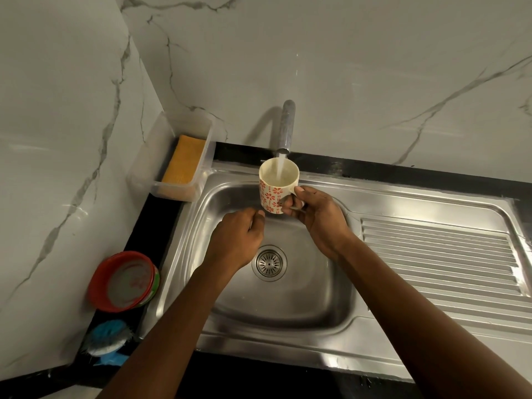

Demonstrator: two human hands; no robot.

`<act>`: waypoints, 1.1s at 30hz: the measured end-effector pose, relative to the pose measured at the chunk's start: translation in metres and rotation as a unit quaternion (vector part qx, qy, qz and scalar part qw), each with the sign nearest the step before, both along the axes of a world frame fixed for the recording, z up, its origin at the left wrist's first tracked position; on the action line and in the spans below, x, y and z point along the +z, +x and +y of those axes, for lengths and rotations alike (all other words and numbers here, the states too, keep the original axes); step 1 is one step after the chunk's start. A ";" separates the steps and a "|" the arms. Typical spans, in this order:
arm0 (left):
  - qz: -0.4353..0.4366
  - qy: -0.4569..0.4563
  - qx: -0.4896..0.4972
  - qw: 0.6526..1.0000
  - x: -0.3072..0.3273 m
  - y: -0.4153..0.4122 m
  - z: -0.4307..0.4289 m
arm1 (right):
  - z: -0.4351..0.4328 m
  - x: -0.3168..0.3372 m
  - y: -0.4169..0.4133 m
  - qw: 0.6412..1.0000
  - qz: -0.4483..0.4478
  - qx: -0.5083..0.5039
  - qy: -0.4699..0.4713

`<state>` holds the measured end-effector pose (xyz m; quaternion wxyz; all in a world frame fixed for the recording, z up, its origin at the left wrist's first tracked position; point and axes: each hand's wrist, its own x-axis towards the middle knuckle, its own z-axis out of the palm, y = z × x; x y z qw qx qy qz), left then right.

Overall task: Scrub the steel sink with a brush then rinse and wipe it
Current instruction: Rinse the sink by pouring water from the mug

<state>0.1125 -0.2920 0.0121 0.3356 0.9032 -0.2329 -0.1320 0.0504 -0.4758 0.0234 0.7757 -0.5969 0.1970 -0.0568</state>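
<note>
The steel sink (288, 300) has a round drain strainer (269, 262) in its basin. Water runs from the tap (287, 126) into a white mug with red flowers (275, 188). My right hand (316, 217) holds this mug by its handle, upright under the stream. Just left of and below the mug, my left hand (239, 240) hovers over the basin with loosely curled fingers and holds nothing. A blue scrub brush (108, 339) lies on the black counter at the lower left, apart from both hands.
A clear plastic tray (201, 180) with an orange sponge (184, 161) stands at the sink's back left corner. A round red tub (123, 280) sits on the counter left of the basin. The ribbed drainboard (437, 260) stretches to the right. Marble walls close off the back and left.
</note>
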 end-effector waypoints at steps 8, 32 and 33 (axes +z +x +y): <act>0.013 0.004 0.006 1.000 0.001 -0.002 -0.001 | -0.003 -0.005 0.002 1.000 0.003 -0.001 0.003; 0.049 0.054 -0.201 0.977 -0.059 -0.144 -0.128 | -0.106 0.001 -0.272 0.989 0.066 -0.121 0.053; 0.047 0.048 -0.221 0.973 -0.064 -0.156 -0.141 | -0.117 0.001 -0.291 0.987 0.078 -0.137 0.033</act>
